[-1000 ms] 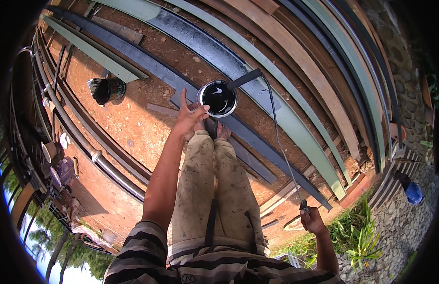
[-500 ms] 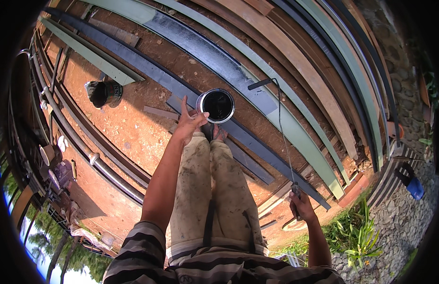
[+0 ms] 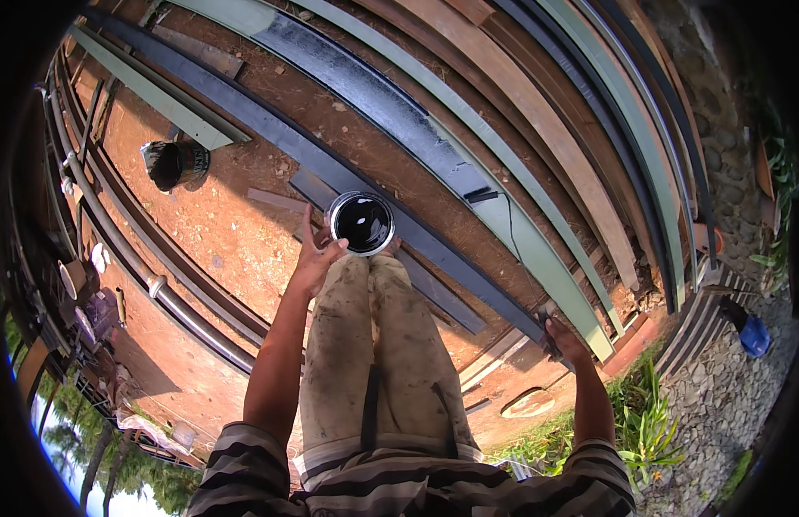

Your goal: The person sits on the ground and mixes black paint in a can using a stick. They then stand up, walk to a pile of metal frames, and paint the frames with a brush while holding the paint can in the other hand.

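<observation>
My left hand (image 3: 311,265) is closed on the side of a paint can (image 3: 360,195), holding it above my knees. Glossy black paint (image 3: 363,229) fills the can, catching a bright reflection. My right hand (image 3: 567,339) grips the handle of a paint roller out to the right; the fingers are partly hidden. From there its thin wire frame runs up to the dark roller head (image 3: 482,196). That head rests on a long pale-green board (image 3: 546,267), at the end of a wet black coated stretch (image 3: 356,86).
Several more long boards, green, brown and dark, lie beyond. A dark board (image 3: 451,258) passes just past my knees. An open dark can (image 3: 174,164) stands on the reddish ground at left. Pipes (image 3: 192,319) run along the left; plants (image 3: 636,422) grow lower right.
My right hand has moved up and away from me, and the roller head has shifted slightly down the green board. The paint can has moved left and nearer to me.
</observation>
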Motion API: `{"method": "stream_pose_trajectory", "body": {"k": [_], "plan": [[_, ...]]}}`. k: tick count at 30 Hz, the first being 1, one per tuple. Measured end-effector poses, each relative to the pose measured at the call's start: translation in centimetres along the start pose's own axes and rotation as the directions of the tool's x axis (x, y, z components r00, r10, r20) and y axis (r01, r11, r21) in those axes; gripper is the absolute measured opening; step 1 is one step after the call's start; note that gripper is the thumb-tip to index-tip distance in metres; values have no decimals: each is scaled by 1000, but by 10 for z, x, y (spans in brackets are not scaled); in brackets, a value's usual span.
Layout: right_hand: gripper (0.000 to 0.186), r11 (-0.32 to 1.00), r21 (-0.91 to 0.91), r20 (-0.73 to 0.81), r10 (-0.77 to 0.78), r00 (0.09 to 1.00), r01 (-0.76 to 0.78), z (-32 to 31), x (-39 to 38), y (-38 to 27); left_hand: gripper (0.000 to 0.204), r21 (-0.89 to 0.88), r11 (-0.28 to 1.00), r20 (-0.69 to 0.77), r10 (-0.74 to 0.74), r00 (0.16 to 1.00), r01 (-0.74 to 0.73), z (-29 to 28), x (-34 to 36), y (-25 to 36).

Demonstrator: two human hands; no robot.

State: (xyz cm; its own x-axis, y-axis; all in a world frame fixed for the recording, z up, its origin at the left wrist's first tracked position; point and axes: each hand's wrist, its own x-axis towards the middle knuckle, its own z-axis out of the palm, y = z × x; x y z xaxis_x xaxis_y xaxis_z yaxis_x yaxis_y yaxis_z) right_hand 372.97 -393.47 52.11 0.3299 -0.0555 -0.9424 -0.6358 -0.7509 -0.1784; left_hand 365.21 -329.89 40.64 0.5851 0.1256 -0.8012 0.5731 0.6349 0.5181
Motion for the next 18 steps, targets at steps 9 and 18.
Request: {"method": "stream_pose_trajectory", "body": {"k": [9, 18], "plan": [[53, 535, -839, -261, -228, 938, -103, 8, 52, -10, 128, -10, 1000, 11, -3, 1000, 3, 7, -25, -12], [49, 518, -843, -264, -164, 950, -145, 25, 35, -46, 123, -97, 995, -3, 32, 999, -32, 16, -47, -22]]}}
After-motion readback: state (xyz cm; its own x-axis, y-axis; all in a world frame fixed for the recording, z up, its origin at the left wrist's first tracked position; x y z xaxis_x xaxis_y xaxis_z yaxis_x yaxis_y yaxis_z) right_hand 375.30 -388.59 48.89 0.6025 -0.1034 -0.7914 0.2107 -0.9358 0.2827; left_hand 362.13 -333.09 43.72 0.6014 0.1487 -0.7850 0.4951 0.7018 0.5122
